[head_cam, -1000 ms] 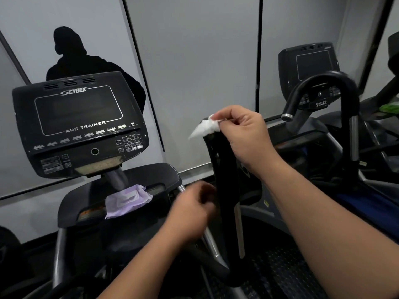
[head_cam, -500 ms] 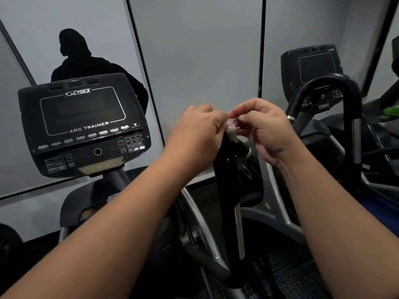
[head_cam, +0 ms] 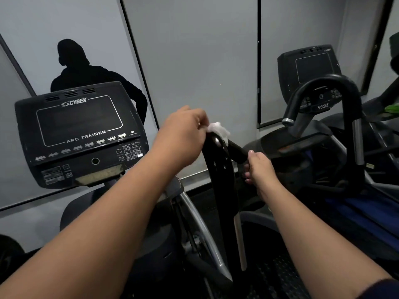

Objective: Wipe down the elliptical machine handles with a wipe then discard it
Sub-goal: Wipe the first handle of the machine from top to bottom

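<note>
Right at the centre of the frame we see the white wipe [head_cam: 219, 129], crumpled and pressed onto the rounded top of the black handle [head_cam: 220, 169]. Our left hand [head_cam: 183, 137] pinches the wipe from the left, its fingers curled in toward the cloth; their tips lie behind the knuckles, so we cannot tell exactly how many of them touch it. From the handle's top a short black grip [head_cam: 236, 151] angles down toward the right, and our right hand [head_cam: 260, 169] grips its lower end, fingers wrapped round it and thumb on top. The handle's upright runs down the middle of the frame to a silver bar [head_cam: 239, 240] near the bottom.

Left of the hands sits the dark console [head_cam: 79, 134], marked CYBEX and ARC TRAINER, with a small keypad at its lower right corner. Behind it, in the upper left, a dark silhouette [head_cam: 92, 78] stands out against the grey wall panels [head_cam: 194, 50]. At the right of the frame we see a second machine [head_cam: 308, 70] with its own console and a curved black handlebar [head_cam: 336, 87] ending in a silver cap.
</note>
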`<state>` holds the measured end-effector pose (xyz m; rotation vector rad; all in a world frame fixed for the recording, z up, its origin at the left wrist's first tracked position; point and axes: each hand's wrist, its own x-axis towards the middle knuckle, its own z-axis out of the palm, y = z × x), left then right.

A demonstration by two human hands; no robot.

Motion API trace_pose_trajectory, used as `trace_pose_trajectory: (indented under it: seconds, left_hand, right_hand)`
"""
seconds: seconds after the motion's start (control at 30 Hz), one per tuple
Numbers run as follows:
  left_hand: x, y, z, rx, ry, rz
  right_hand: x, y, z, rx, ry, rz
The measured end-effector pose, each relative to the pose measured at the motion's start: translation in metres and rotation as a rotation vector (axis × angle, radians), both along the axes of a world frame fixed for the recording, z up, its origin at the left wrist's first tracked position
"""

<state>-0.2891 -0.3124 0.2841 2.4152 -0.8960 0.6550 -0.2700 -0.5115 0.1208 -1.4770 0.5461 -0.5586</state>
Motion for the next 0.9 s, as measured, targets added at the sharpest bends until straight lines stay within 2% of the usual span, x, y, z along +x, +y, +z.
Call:
trace_pose_trajectory:
  seconds: [0.13, 0.27, 0.43, 0.57, 0.7, 0.83, 0.9]
  left_hand:
    - [-0.017, -0.003, -0.017, 0.070, -0.200, -0.162]
    - [0.017, 0.007, -0.012, -0.100, 0.001, 0.000]
    - [-0.001, 0.008, -0.025, -0.091, -0.183, -0.144]
    - [0.023, 0.009, -0.022, -0.255, 0.095, -0.063]
    - [0.004, 0.006, -0.026, -0.203, -0.044, -0.175]
    - [0.027, 0.007, -0.023, -0.297, 0.157, -0.092]
    - [0.022, 0.005, -0.022, -0.263, 0.097, -0.117]
  right_hand:
    - [0.012, 0.000, 0.007, 0.154, -0.020, 0.016]
    - [0.019, 0.000, 0.014, 0.275, 0.063, -0.023]
    - [0.030, -0.002, 0.007, 0.261, 0.062, -0.008]
    - [0.035, -0.001, 0.009, 0.324, 0.082, -0.041]
    - [0.038, -0.001, 0.006, 0.319, 0.008, -0.035]
    - [0.038, 0.000, 0.005, 0.328, 0.016, -0.039]
    - [0.039, -0.001, 0.003, 0.321, 0.016, -0.033]
